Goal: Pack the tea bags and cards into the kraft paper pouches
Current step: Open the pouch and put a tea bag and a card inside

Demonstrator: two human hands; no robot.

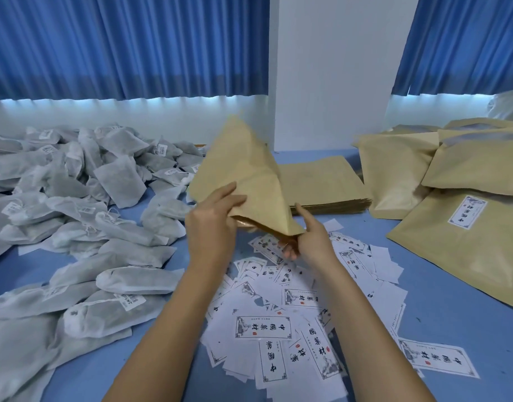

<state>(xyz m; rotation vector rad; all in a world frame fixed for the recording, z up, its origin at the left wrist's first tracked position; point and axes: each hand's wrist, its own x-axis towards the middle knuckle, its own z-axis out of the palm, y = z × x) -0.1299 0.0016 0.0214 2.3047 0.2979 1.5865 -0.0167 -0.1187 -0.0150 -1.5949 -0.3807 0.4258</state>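
I hold one pouch (249, 175) above the surface (452, 329), its mouth towards me. My left hand (217, 219) pinches the mouth's upper lip, and my right hand (310, 239) grips the lower corner, forefinger straight. I judge this to be the opening step; I cannot tell if anything is inside. Next, one hand must keep the mouth wide while the other fetches a tea bag (118, 181) from the left or a card (264, 327) below.

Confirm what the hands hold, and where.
Both hold one kraft paper pouch at its open near end: left hand grips the mouth's left edge, right hand pinches its right corner.
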